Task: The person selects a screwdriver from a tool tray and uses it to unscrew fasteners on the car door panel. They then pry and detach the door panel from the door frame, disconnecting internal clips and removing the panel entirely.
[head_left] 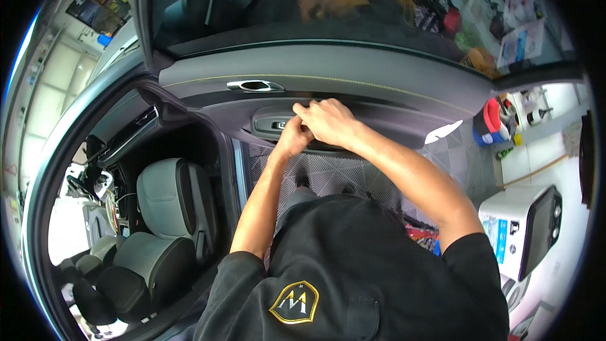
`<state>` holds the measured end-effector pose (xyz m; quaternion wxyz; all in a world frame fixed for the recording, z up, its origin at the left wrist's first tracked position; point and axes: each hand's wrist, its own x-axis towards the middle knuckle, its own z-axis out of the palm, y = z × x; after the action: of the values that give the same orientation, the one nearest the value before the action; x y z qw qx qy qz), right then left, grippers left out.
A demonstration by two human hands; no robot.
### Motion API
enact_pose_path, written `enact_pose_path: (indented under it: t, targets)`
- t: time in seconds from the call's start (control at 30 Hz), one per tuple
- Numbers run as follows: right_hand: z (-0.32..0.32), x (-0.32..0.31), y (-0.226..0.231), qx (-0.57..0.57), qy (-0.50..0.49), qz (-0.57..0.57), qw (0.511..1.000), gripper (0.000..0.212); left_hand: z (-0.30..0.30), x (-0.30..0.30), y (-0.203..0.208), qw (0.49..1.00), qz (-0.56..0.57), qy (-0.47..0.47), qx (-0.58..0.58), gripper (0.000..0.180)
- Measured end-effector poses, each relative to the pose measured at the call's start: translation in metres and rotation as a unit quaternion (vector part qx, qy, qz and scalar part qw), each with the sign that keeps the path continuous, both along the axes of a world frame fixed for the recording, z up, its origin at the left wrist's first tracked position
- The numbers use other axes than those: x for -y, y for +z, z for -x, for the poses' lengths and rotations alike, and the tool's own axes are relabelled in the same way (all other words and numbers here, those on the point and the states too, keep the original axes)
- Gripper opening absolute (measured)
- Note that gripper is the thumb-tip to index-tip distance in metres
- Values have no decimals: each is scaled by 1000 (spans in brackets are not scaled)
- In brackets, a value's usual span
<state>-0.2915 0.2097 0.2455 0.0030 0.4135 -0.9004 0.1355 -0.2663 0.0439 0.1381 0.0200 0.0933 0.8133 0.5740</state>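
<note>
My left hand (295,138) and my right hand (329,121) meet over the armrest of an open car door. The fingers of both are bent and pressed together at the tips. Whatever they pinch, if anything, is hidden between them. Beneath and to the left of the hands lies the armrest's window switch panel (264,124), with a small switch showing beside my left hand. Above it a chrome inner door handle (255,86) is set into the grey door panel (391,74), which has a yellow stitched seam. My right forearm crosses in front of the panel's lower part.
The door window (284,9) above reflects the room. On the left, the car opening shows a grey and black seat (165,199). At right stand a red and blue bucket (491,127) and a white box-shaped machine (519,232). Patterned floor tiles (265,167) lie below the door.
</note>
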Motion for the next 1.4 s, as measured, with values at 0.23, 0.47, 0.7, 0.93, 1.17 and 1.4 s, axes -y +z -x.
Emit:
enact_pose_path:
  t: [0.23, 0.47, 0.7, 0.93, 1.17, 1.4]
  targets:
    - [-7, 1, 24, 40, -53, -7, 998, 55, 8, 5, 16, 976, 203, 70, -38, 42]
    - [-1, 33, 14, 47, -64, -25, 997, 29, 25, 41, -35, 993, 22, -106, 47, 32]
    - [-29, 45, 9, 34, -209, 8, 977, 40, 33, 37, 7, 980, 181, -66, -50, 36]
    - [-40, 40, 8, 3, -110, 90, 990, 41, 36, 44, -11, 989, 37, -137, 36, 32]
    - [-49, 59, 15, 144, -344, -20, 928, 45, 41, 43, 4, 964, 190, -171, -77, 43]
    - [-54, 55, 17, 49, -314, 18, 948, 42, 55, 38, 18, 961, 156, -215, -72, 38]
